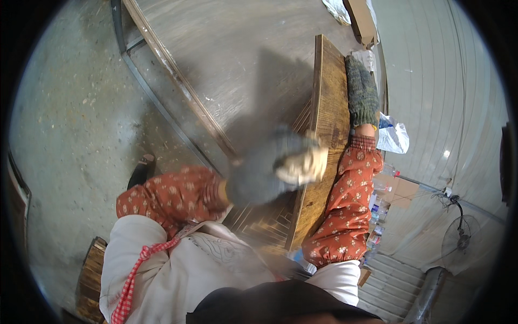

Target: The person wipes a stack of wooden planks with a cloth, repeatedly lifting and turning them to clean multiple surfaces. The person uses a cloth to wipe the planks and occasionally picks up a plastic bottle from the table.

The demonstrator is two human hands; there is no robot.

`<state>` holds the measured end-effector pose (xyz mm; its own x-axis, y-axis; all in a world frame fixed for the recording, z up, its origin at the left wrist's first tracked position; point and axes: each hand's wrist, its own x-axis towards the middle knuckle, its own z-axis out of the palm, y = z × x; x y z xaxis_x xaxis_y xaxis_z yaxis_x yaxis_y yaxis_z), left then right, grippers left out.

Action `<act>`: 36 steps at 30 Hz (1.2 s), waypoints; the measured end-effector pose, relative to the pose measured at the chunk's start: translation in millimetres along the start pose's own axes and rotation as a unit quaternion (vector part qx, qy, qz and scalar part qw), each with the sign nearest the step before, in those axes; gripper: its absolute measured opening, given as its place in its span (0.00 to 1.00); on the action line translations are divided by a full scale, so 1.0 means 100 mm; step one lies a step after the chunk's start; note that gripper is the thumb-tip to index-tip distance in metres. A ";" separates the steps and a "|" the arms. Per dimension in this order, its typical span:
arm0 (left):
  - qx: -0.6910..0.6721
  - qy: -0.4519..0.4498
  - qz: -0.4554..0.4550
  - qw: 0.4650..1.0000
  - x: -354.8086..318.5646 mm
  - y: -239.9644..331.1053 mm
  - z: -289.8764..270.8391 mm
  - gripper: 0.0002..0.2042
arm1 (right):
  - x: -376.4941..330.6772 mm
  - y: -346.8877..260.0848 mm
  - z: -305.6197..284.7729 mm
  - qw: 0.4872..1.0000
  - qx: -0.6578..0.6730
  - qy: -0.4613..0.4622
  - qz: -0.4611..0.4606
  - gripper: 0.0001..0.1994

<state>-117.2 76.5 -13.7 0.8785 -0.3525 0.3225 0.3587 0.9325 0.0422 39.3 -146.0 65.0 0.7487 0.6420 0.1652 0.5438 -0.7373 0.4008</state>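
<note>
A brown wooden panel (332,102) stands tilted on the table, its worn face up. It seems joined to a wooden piece with carved straight-line patterns (264,224). My left hand (264,164), in a grey knitted glove and smeared by motion, is closed on a crumpled beige cloth (305,162). That cloth is over the panel's left edge; whether it touches the wood is unclear. Along the panel's far right edge lies my right hand (361,89), also gloved, holding the panel. Its fingertips are partly hidden.
A grey tabletop (232,48) with a wooden rim (178,75) extends ahead. Cardboard (361,21) and a white plastic bag (394,135) are at the far right. Several plastic bottles (377,210) stand right of my arm, near a fan (461,243). A wooden stool (90,281) is lower left.
</note>
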 end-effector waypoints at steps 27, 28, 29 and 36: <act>0.729 -0.048 0.343 0.591 0.18 -0.15 0.07 0.32 | -0.05 -0.02 0.01 0.995 -0.006 -0.070 0.070 0.21; 0.736 -0.067 0.351 0.576 0.15 -0.20 0.07 0.28 | -0.05 -0.04 0.00 0.994 -0.002 -0.075 0.081 0.21; 0.734 -0.067 0.341 0.584 0.13 -0.22 0.07 0.25 | -0.06 -0.07 -0.01 0.993 0.003 -0.079 0.092 0.21; 0.669 -0.026 0.400 0.625 1.27 0.25 -0.60 0.15 | -0.07 0.02 0.08 0.975 0.047 -0.096 0.194 0.21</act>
<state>22.0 50.3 -28.2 0.5832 0.2398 0.7762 -0.8059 0.0506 0.5899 38.3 -153.7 57.2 0.9575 0.2656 0.1122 0.2305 -0.9389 0.2558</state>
